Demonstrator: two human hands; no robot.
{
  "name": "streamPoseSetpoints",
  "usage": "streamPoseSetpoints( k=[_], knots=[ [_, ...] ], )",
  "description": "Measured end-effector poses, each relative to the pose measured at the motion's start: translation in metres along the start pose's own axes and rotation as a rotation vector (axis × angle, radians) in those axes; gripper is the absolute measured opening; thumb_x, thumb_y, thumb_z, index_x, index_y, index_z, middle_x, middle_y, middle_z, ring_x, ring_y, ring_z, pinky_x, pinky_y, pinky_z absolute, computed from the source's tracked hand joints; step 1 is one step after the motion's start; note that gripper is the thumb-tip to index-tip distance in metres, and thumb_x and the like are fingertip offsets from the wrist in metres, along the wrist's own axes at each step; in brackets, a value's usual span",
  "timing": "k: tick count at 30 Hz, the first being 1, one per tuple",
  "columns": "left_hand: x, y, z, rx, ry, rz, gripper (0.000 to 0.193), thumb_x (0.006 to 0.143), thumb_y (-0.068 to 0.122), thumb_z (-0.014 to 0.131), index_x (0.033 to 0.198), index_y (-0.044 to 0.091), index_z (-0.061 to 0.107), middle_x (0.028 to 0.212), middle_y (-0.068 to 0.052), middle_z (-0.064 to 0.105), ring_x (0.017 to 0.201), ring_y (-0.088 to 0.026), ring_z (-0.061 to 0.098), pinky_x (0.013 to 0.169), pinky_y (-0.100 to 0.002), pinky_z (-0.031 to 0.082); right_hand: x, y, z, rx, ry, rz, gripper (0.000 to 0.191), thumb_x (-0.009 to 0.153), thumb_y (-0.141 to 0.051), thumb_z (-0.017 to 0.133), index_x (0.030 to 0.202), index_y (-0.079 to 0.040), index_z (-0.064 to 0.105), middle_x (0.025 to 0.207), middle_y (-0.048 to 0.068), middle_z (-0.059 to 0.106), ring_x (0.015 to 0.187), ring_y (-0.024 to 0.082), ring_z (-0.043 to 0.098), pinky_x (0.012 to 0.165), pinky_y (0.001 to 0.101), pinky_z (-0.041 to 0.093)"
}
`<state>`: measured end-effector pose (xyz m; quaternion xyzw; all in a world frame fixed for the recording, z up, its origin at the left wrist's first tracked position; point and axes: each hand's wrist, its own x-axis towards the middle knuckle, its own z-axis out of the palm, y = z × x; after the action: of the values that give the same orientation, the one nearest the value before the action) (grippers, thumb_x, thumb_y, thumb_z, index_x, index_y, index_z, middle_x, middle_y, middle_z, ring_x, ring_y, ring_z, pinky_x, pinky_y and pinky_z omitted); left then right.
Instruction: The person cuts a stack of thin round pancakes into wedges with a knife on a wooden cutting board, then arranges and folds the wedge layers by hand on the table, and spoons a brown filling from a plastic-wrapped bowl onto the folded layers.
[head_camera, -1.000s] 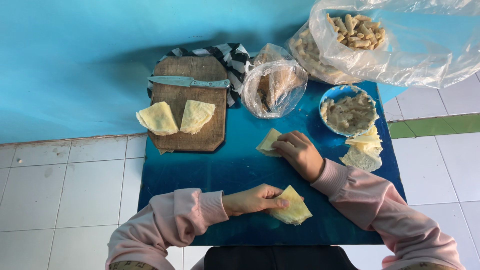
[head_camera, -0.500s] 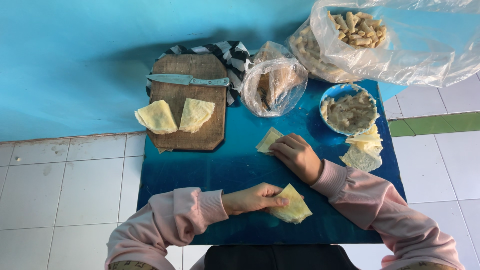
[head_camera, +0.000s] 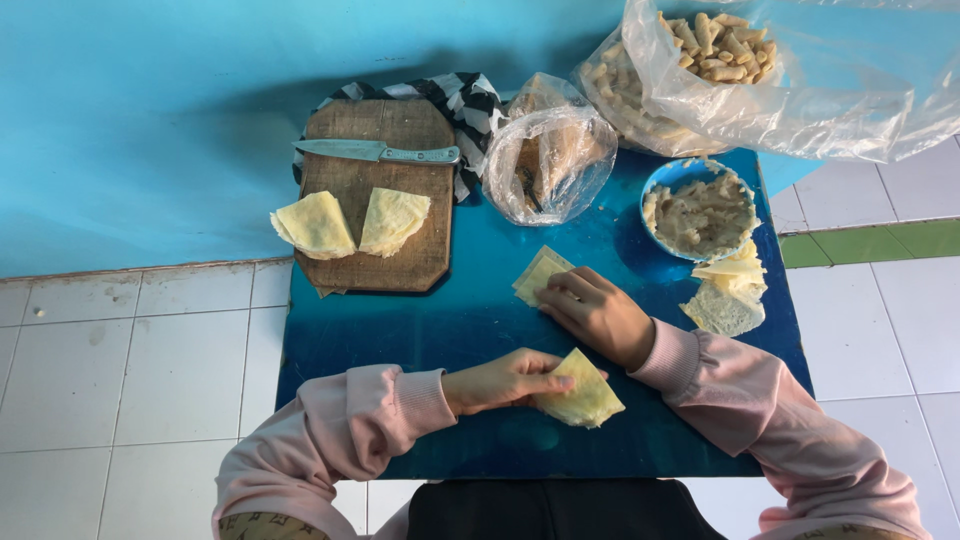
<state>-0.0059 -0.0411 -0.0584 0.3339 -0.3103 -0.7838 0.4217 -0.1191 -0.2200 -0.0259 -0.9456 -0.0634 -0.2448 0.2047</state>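
Note:
My left hand (head_camera: 505, 380) pinches the edge of a folded yellow pastry wrapper (head_camera: 583, 398) lying on the blue table (head_camera: 400, 330) near its front edge. My right hand (head_camera: 598, 312) rests with its fingers on another thin yellow wrapper (head_camera: 537, 272) a little farther back, pressing it flat. Both arms wear pink sleeves. A blue bowl of pale mashed filling (head_camera: 703, 213) stands to the right of my right hand, with a small stack of wrapper pieces (head_camera: 730, 290) just in front of it.
A wooden cutting board (head_camera: 375, 205) at the back left carries two folded wrappers (head_camera: 315, 225) and a knife (head_camera: 375, 152). A clear plastic bag (head_camera: 545, 160) sits beside it, and a large bag of rolled pieces (head_camera: 700, 60) at the back right. White floor tiles surround the table.

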Motion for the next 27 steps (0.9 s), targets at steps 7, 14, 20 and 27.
streamPoseSetpoints(
  k=[7,14,20,27],
  knots=[
    [-0.008,0.016,0.003,-0.208,0.092,0.125,0.072,0.108,0.055,0.040,0.153,0.000,0.047,0.143,-0.011,0.060,0.127,-0.018,0.061,0.107,-0.034,0.051,-0.002,0.008,-0.009,0.170,0.070,0.081,0.018,0.089,-0.009,0.073,0.107,-0.006,0.076,0.113,0.012,0.072,0.105,0.029,0.068,0.086,0.0368,0.057],
    [-0.005,0.024,-0.015,-0.319,0.288,0.245,0.083,0.105,0.065,0.027,0.153,-0.001,0.042,0.138,-0.013,0.061,0.123,-0.018,0.062,0.107,-0.034,0.050,-0.004,-0.011,-0.057,0.277,0.182,0.176,0.016,0.087,-0.010,0.080,0.102,-0.008,0.075,0.102,0.005,0.073,0.094,0.019,0.072,0.077,0.0337,0.059],
    [-0.008,0.029,-0.014,-0.271,0.296,0.258,0.080,0.106,0.064,0.028,0.152,0.001,0.043,0.135,-0.011,0.061,0.120,-0.016,0.062,0.105,-0.033,0.050,0.000,-0.023,-0.052,0.256,-0.001,-0.041,0.023,0.078,-0.013,0.084,0.099,-0.008,0.074,0.101,0.005,0.072,0.093,0.024,0.069,0.077,0.0352,0.057],
    [-0.012,0.029,-0.014,-0.206,0.297,0.328,0.060,0.105,0.046,0.058,0.141,-0.002,0.050,0.131,-0.014,0.062,0.119,-0.020,0.064,0.104,-0.035,0.053,-0.007,-0.020,-0.036,0.153,-0.005,-0.024,0.022,0.083,-0.010,0.078,0.104,-0.005,0.072,0.102,0.010,0.070,0.094,0.026,0.069,0.078,0.0359,0.058]
  ],
)
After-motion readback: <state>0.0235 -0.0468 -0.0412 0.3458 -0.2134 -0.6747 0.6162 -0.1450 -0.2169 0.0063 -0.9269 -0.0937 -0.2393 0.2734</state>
